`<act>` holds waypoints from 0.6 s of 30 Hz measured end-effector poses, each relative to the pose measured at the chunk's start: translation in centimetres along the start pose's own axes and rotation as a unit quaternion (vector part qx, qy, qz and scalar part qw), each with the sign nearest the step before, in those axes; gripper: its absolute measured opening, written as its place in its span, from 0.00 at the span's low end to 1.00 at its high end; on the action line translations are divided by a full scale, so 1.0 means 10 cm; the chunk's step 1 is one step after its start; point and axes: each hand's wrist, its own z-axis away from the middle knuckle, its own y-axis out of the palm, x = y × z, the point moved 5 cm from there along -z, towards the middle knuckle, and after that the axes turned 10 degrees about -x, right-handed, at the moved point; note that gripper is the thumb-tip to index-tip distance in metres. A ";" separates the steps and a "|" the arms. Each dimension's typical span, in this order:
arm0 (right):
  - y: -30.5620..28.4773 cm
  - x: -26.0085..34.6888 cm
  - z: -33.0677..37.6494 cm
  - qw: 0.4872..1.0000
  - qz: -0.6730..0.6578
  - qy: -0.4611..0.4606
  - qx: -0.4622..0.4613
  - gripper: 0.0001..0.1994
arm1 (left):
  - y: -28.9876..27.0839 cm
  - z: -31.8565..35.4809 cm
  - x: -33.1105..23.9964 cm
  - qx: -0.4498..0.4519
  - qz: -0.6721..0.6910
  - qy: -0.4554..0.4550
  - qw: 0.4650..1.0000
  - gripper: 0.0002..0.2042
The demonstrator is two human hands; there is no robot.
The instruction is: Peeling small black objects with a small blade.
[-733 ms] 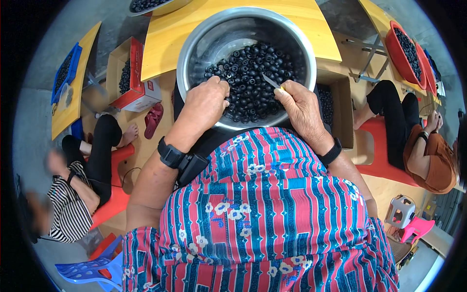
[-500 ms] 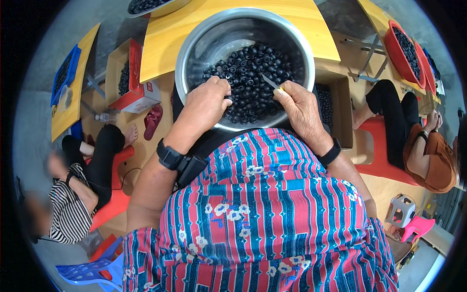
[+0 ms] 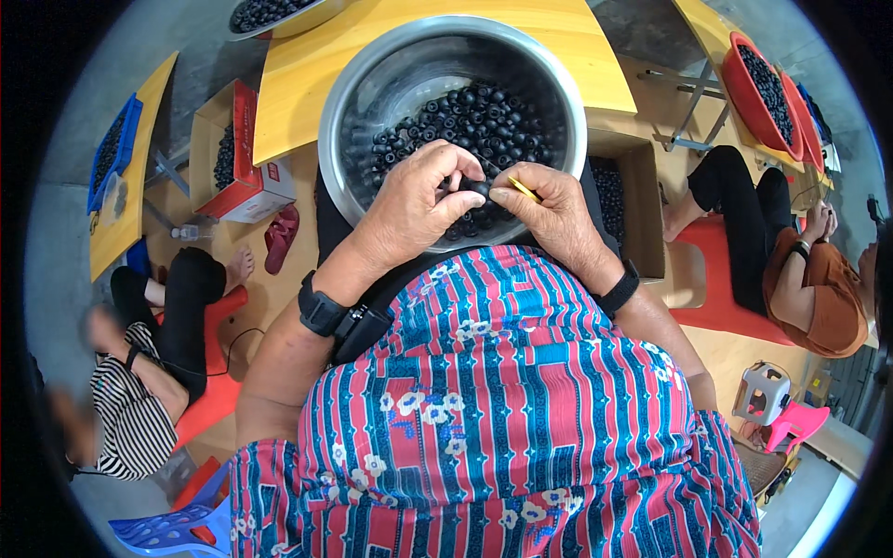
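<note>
Yellow-handled knife (image 3: 525,190) slanting toward upper left, clamped in right hand (image 3: 558,209), left hand (image 3: 409,206) pinching dark fruit (image 3: 479,189), steel bowl (image 3: 328,139) holding more

The left forearm (image 3: 286,377) and right forearm (image 3: 662,342) slant inward from bent elbows held apart. The left hand (image 3: 414,203) curls, thumb and forefinger pinched; the right hand (image 3: 551,203) grips with bent fingers, its thumb tip just beside the left one's.
</note>
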 end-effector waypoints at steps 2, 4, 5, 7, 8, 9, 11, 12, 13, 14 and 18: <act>0.00 0.01 0.00 1.000 -0.004 -0.004 0.002 0.08 | 0.03 0.02 0.02 -0.006 0.022 -0.011 1.000 0.10; 0.00 0.02 0.00 0.999 -0.041 0.003 -0.004 0.04 | 0.05 0.03 0.06 -0.012 0.043 -0.023 0.999 0.10; -0.01 0.03 0.00 0.999 -0.041 0.003 -0.004 0.04 | 0.07 0.04 0.10 -0.006 0.075 -0.048 0.996 0.09; -0.01 0.06 0.01 0.999 -0.034 0.009 0.001 0.04 | 0.09 0.06 0.17 0.000 0.107 -0.075 0.991 0.08; -0.02 0.06 0.01 0.999 -0.035 0.009 0.001 0.04 | 0.10 0.07 0.21 0.004 0.142 -0.096 0.985 0.08; -0.02 0.07 0.01 1.000 -0.029 0.004 0.004 0.05 | 0.12 0.08 0.25 0.009 0.178 -0.118 0.977 0.07; -0.02 0.09 0.02 1.000 -0.024 -0.001 0.008 0.06 | 0.13 0.08 0.28 0.016 0.179 -0.116 0.977 0.07; -0.01 0.10 0.02 1.000 -0.026 0.002 0.013 0.06 | 0.14 0.08 0.29 0.023 0.180 -0.113 0.977 0.08; 0.00 0.11 0.02 0.999 -0.029 0.004 0.019 0.07 | 0.14 0.08 0.28 0.023 0.180 -0.113 0.977 0.08; 0.01 0.11 0.02 0.999 -0.029 0.004 0.019 0.07 | 0.15 0.07 0.27 0.030 0.189 -0.114 0.975 0.08; 0.00 0.12 0.03 1.000 -0.004 -0.010 0.003 0.08 | 0.16 0.09 0.27 0.033 0.204 -0.110 0.972 0.08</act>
